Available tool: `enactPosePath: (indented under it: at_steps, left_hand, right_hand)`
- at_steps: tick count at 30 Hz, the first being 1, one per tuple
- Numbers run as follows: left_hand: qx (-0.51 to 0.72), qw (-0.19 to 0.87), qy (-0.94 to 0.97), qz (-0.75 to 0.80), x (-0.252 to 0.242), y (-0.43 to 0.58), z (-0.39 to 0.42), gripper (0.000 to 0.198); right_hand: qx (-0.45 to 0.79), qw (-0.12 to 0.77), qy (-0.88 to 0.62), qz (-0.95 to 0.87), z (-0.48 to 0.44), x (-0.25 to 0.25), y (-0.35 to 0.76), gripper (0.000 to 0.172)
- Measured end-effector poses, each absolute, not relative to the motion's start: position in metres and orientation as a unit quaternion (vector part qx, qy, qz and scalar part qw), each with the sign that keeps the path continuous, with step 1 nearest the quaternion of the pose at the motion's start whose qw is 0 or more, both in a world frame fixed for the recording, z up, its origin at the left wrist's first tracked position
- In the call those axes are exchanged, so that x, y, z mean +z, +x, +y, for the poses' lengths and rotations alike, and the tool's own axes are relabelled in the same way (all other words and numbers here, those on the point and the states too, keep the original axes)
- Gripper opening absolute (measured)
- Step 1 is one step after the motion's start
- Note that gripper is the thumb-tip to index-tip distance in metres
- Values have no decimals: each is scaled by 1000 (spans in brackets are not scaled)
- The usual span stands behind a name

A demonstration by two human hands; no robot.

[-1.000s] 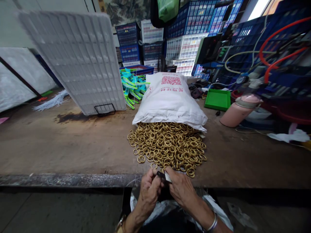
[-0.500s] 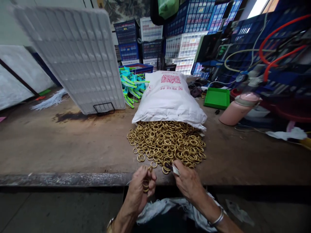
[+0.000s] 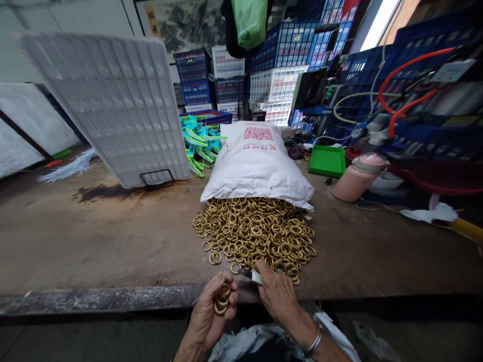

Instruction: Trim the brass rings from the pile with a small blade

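Several brass-coloured rings (image 3: 222, 304) are gathered in my left hand (image 3: 212, 304), its fingers curled round them just past the table's front edge. My right hand (image 3: 278, 291) grips a small knife-like tool (image 3: 252, 274) with a dark, narrow tip and a whitish part near the fingers. That tip points left, close to a loose ring (image 3: 235, 269) at the front of the pile. Beyond both hands spreads a heap of brass rings (image 3: 256, 229), spilling from under the mouth of a white woven sack (image 3: 260, 161) with red print.
A white ribbed panel (image 3: 113, 105) leans in a wire stand (image 3: 156, 178) on the wooden table (image 3: 94, 241). Green and turquoise pieces (image 3: 202, 143) lie behind. To the right are a green tray (image 3: 327, 161) and a pink bottle (image 3: 356, 181). Stacked crates (image 3: 279, 83) stand at the back.
My right hand has moved the tool left, from a ring at the pile's front to near another loose ring. My left hand has turned, showing more of its rings. The view has shifted slightly.
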State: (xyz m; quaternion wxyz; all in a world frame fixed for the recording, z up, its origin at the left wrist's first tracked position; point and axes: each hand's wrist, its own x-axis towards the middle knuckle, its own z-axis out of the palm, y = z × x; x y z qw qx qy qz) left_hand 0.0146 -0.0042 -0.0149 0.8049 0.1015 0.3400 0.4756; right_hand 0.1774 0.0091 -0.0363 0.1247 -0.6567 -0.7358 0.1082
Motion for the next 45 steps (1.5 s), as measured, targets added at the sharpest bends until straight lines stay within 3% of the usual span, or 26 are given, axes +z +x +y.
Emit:
enactPosePath:
  at_steps: [7,12,19,25,30,38,45]
  left_hand:
    - [489,784,141,355,-22,23,2,22]
    - [476,720,271,425,-21,34,10,26]
    - [426,670,384,471,-16,48,20,40]
    - [426,655,399,480,-11,51,19,32]
    - [432,623,447,475,-14,49,16,31]
    - [370,699,416,448,-13,45,10,36]
    - [385,736,371,415,-17,42,5,31]
  right_hand:
    - [139,185,-647,-726,13,-43,184,25]
    - [230,276,-625,-693,20,-31,189,15]
    - [393,359,-574,-622,20,-11,189,29]
    - [485,376,-548,-568,17,-9,185,30]
    - [491,376,-557,-555,20,-16,181,28]
    - [415,348,-578,-611,20,-16,179,24]
    - [468,365,-551,-586,20,-13,177,26]
